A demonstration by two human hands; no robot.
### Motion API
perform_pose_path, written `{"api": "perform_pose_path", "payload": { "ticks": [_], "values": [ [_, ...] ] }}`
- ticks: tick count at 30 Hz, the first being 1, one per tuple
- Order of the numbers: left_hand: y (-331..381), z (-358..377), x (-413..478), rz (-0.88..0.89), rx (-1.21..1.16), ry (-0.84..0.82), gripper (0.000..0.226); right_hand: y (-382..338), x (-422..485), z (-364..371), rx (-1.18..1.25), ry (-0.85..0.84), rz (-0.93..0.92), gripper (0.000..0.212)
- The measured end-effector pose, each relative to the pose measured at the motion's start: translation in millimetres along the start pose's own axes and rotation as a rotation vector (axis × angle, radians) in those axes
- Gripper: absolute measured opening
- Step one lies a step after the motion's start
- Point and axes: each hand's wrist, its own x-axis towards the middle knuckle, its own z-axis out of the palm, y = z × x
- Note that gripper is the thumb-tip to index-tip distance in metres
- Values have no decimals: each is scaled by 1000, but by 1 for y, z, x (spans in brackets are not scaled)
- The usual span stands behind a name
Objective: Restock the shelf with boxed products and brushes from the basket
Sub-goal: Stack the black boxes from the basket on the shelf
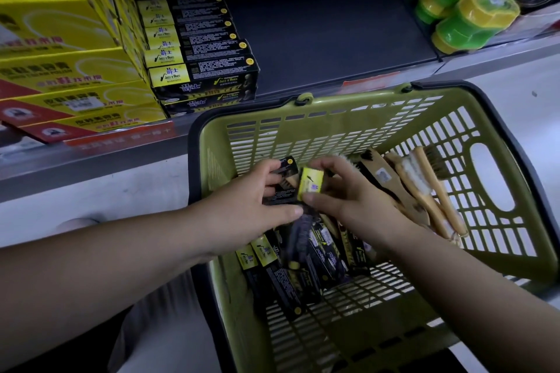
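Both hands are down in the green basket [333, 106], gathering boxes. The right hand [354, 200] has its grip pinching a yellow-ended box [309, 183], thumb below and fingers on top. The left hand [251, 203] has its grip curled round a black box [283, 180] touching it. It's unclear whether more boxes sit under the left palm. More loose boxes [272, 269] lie at the basket bottom, and the wooden brushes [424, 182] lean on the right wall. To do this well, square the 2 boxes together before lifting and keep the long sides parallel. Clear the rim, then set them on the bare shelf [318, 39] just beside the shelved stack [200, 48], yellow ends facing front to match. Risk: a loose pinch lets a box slip back. The yellow cartons [60, 63] on the left and the green tubs [472, 18] on the right aren't involved.
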Motion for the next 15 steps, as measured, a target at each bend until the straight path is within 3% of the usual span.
{"api": "perform_pose_path", "payload": {
  "ticks": [3, 5, 6, 8, 10, 11, 14, 15],
  "values": [
    [1, 0, -1, -56, -100, -35, 50, -12, 1, 15, 333, -43, -40, 32],
    [1, 0, -1, -79, -143, -10, 33, -10, 4, 17, 358, -9, -7, 27],
    [0, -1, -1, -96, -174, 17, 27, -4, 7, 16, 255, 11, 20, 24],
    [0, -2, 0, -128, -241, 66, 30, 10, 11, 12, -302, -44, 44, 26],
    [0, -3, 2, -145, -289, 79, 45, 35, 12, 15, -859, -234, 67, 48],
    [-1, -3, 4, -150, -303, 73, 44, 46, 11, 20, -1018, -302, 63, 60],
    [-2, -3, 5, -163, -376, 57, 19, 64, 6, 34, -1196, -302, -21, 67],
    [-2, -3, 5, -162, -397, 67, 20, 66, 6, 36, -1178, -262, -42, 65]
  ]
}}
